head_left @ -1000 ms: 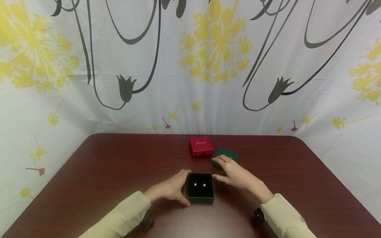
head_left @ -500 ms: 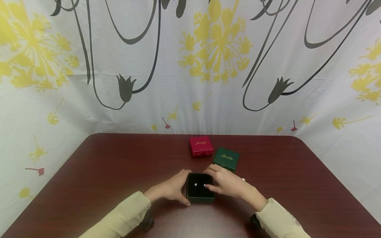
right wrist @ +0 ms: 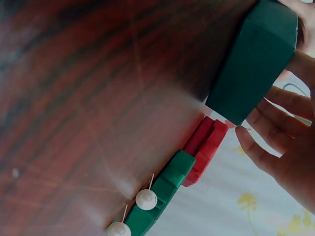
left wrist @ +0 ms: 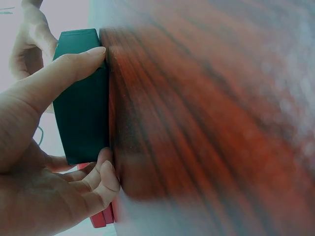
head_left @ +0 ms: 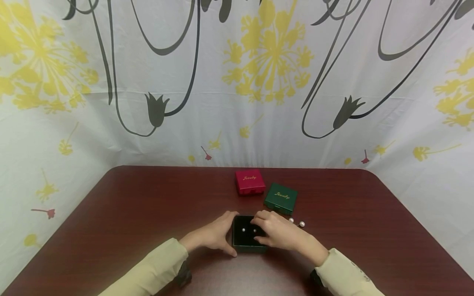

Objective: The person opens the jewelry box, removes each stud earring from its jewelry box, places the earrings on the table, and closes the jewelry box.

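Observation:
In the head view, a lidless dark green jewelry box (head_left: 249,248) sits on the table with two small pearl stud earrings (head_left: 243,230) on its black lining. My left hand (head_left: 214,232) grips its left side; the left wrist view has the thumb on the near wall of the box (left wrist: 81,113) and fingers at its far end. Over the box's right edge reaches my right hand (head_left: 275,230), thumb and fingers apart on either side of the right stud. Two larger pearl earrings (head_left: 302,224) lie on the table beyond my right wrist.
A closed red jewelry box (head_left: 250,182) stands farther back, with a closed green jewelry box (head_left: 281,198) beside it to the right. Behind the dark wooden table (head_left: 166,193) hangs a white patterned curtain (head_left: 207,102).
My right hand has come left and toward me, from near the closed green box to over the lidless one. That uncovers the closed box and the larger pearl earrings. My left hand stays put.

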A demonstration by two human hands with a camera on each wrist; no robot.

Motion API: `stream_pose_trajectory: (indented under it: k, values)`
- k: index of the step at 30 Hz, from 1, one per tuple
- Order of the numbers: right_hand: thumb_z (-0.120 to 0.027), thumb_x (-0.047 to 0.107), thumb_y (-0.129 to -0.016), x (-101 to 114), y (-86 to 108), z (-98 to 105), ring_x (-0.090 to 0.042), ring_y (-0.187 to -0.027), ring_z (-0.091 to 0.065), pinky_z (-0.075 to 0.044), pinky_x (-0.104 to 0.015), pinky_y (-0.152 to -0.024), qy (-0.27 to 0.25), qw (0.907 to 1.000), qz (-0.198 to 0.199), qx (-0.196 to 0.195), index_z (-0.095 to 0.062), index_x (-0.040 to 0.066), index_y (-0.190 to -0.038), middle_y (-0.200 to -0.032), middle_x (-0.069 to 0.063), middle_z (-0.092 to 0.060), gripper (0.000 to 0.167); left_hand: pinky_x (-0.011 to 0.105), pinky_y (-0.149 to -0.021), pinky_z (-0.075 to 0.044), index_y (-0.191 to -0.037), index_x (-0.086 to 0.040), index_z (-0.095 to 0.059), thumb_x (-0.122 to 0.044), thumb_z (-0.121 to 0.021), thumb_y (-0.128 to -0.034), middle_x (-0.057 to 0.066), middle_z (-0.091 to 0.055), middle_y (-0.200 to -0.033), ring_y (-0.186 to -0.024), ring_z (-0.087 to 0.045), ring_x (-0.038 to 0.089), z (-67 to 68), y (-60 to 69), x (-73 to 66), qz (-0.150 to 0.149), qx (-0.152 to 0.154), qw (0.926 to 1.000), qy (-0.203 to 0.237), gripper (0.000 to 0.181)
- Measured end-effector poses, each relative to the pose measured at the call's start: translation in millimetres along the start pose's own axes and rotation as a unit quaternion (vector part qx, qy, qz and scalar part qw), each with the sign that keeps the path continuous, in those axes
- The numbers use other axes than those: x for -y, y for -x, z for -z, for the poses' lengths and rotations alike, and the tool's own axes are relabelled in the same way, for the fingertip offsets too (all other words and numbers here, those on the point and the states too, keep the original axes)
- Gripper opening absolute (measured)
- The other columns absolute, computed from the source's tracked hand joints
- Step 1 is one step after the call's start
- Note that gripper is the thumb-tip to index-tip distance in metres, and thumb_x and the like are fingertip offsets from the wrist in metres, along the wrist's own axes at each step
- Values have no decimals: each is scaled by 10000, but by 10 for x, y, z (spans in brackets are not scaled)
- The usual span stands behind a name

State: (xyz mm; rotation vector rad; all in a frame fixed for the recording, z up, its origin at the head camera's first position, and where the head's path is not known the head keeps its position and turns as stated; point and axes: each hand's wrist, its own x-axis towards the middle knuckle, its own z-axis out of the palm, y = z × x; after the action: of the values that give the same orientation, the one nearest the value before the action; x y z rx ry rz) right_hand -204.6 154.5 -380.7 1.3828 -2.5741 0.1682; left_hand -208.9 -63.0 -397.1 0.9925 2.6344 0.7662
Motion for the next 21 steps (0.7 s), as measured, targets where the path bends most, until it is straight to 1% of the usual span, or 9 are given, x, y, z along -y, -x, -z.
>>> stream_pose_trajectory:
  k: [7,15,21]
  values:
    - [-709,239,-742,7,-8,-9,-96,-743,-545,-469,-229,-659,245,9996,134,-67,-646,41,-956,-865,-10,-556,299,346,-940,-369,-1279,9,-302,-283,-830,-572,100,-404,-1183,-1115,-422,213,-11,-7,10,-15,7,10000,-37,929]
    - [-712,173,-737,16,-21,-21,-77,-727,-524,-454,-225,-633,190,9992,286,-191,-667,56,-898,-815,14,-538,204,347,-935,-372,-1284,11,-297,-287,-831,-574,101,-399,-1192,-1121,-419,217,-14,-9,11,-9,12,10000,-32,937]
    - [-711,161,-738,17,-24,-27,-88,-717,-526,-442,-235,-624,281,9987,360,-215,-670,73,-874,-793,19,-540,167,340,-936,-370,-1280,9,-301,-282,-832,-572,90,-401,-1178,-1110,-421,206,-13,-7,5,-1,17,10000,8,932]
